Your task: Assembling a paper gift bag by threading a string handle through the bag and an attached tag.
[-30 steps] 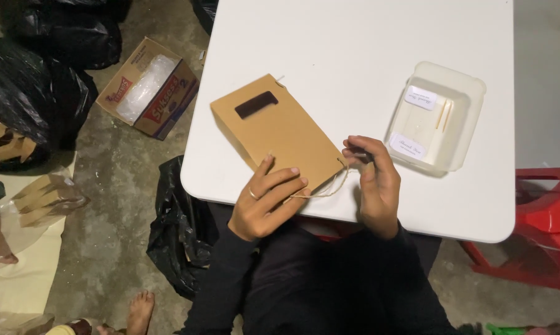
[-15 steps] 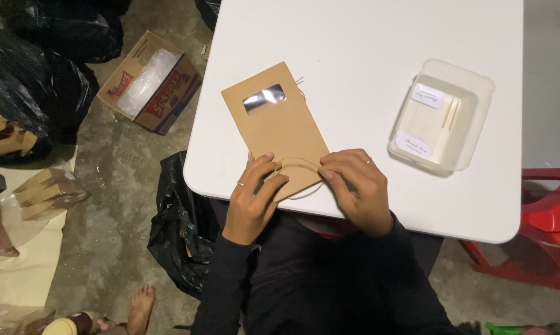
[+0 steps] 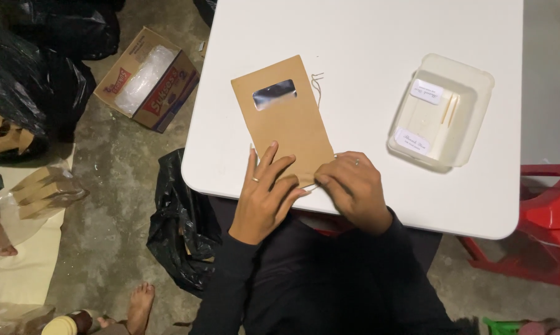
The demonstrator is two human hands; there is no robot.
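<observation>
The left hand (image 3: 266,197) lies flat with fingers spread, pressing on the near end of a flat brown kraft-paper bag with a small clear window (image 3: 284,120). The right hand (image 3: 353,191) sits just beside it, fingers curled and pressed together at the bag's near right corner; it seems to pinch the paper edge there, though what lies under the fingertips is hidden. Both hands touch the bag, at the near edge of the white rectangular table (image 3: 367,68).

The bag's long axis runs away from the person, tilted slightly to the left, with the window at the far end, so most of the bag lies beyond the fingertips. A thin loose string (image 3: 317,87) shows at its far right edge.

To the right, well apart from the hands, a translucent white plastic tray holding small cards and thin sticks (image 3: 440,113) stands on the table. The right hand is the nearer one to it.

On the concrete floor (image 3: 125,186) to the left are black plastic sacks (image 3: 181,229) and an open cardboard box (image 3: 146,77); a red plastic chair (image 3: 540,229) stands at the right.
</observation>
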